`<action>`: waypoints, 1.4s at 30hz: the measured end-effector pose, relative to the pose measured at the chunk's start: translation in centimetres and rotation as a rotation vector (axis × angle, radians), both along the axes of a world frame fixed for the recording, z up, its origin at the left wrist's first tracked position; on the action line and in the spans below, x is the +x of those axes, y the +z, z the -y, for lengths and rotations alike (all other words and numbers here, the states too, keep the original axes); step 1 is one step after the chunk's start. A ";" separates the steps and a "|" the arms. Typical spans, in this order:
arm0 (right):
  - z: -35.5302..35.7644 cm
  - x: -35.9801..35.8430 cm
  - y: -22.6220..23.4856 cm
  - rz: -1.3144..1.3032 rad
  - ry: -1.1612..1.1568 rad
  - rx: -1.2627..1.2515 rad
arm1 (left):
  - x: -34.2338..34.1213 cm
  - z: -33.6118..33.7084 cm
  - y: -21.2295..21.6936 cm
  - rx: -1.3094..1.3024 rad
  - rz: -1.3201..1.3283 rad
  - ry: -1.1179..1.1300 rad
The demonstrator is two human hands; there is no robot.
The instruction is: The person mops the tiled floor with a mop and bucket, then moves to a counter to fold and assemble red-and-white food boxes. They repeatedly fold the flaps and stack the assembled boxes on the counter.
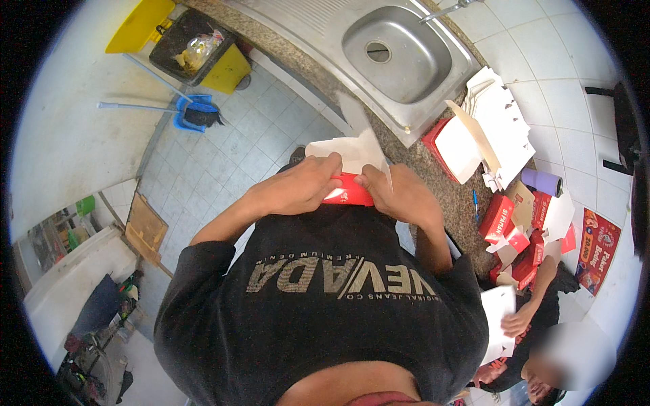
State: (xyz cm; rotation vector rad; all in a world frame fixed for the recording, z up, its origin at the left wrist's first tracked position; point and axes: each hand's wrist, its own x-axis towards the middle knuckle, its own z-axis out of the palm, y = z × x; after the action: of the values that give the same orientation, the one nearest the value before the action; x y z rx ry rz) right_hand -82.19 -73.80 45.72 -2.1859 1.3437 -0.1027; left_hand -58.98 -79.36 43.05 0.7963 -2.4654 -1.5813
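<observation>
Just in front of my chest I hold a red and white cardboard box [347, 192], partly folded, with its white inner flaps [352, 152] standing up on the far side. My left hand [306, 183] grips the left end, the thumb pressed near the top edge. At the right end, my right hand [396, 195] closes on the box wall with its thumb on the red front. Most fingers of both hands are hidden behind the cardboard.
A steel sink [399, 54] is set in the granite counter [433, 169]. Flat white box blanks [504, 128], folded red boxes [497, 220], a blue pen [475, 205] and a purple tumbler [540, 181] lie on the right. There, a co-worker's hand [518, 323] holds a white blank. A yellow bin [227, 71] and blue dustpan [193, 111] stand left.
</observation>
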 end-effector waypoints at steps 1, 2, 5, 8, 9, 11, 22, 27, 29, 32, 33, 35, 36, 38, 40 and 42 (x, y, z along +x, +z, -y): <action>0.0 -0.1 0.1 0.000 0.000 -0.013 | -0.1 0.0 0.1 0.031 0.012 0.005; 0.0 -0.2 0.1 0.000 -0.002 -0.028 | -0.1 0.3 0.3 0.060 0.025 0.008; 0.5 -0.1 1.0 -0.072 -0.068 -0.027 | -0.5 0.3 0.2 0.048 -0.076 0.128; 0.6 1.1 1.0 -0.107 -0.264 -0.087 | -1.0 0.4 1.5 0.105 -0.064 0.347; 0.6 1.4 0.7 -0.107 -0.348 -0.125 | -1.3 0.4 2.2 0.140 -0.033 0.425; 0.4 0.6 -1.2 0.266 -0.381 -0.009 | -2.2 -0.2 2.0 0.072 -0.015 0.494; -0.5 -0.5 -7.5 1.146 -0.597 -0.199 | -1.8 0.3 3.2 -0.573 -0.312 0.518; -3.3 -4.7 -6.3 0.969 -0.557 -0.261 | -4.2 2.8 -0.7 -0.077 -0.475 0.312; -4.7 -6.2 -5.1 0.740 -0.556 -0.280 | -6.2 2.8 -2.2 -0.048 -0.480 0.180; -6.9 -7.5 -7.3 0.931 -0.738 -0.346 | -8.7 2.1 -3.0 -0.063 -0.471 -0.005; -7.6 -7.7 -7.7 1.031 -0.770 -0.390 | -9.7 1.8 -2.8 -0.056 -0.482 -0.062; -10.7 -8.8 -8.2 1.314 -0.886 -0.258 | -11.6 1.4 -2.8 -0.037 -0.528 -0.129; -11.5 -9.4 -8.3 1.516 -0.914 -0.223 | -12.5 1.4 -3.3 -0.008 -0.517 -0.143; -13.2 -10.9 -9.0 1.769 -1.001 -0.196 | -14.8 1.1 -4.1 0.051 -0.450 -0.121; -13.7 -12.3 -10.0 1.487 -1.282 -0.120 | -17.6 0.9 -6.1 0.357 -0.292 0.020; -13.9 -13.9 -11.2 1.336 -1.436 -0.055 | -20.1 0.7 -7.2 0.583 -0.141 0.131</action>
State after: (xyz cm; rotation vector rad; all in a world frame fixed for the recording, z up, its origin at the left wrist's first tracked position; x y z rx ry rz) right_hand -96.08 -59.86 34.52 -0.3385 1.5558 -1.6884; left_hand -79.06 -80.09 35.84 0.8487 -1.8205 -2.2429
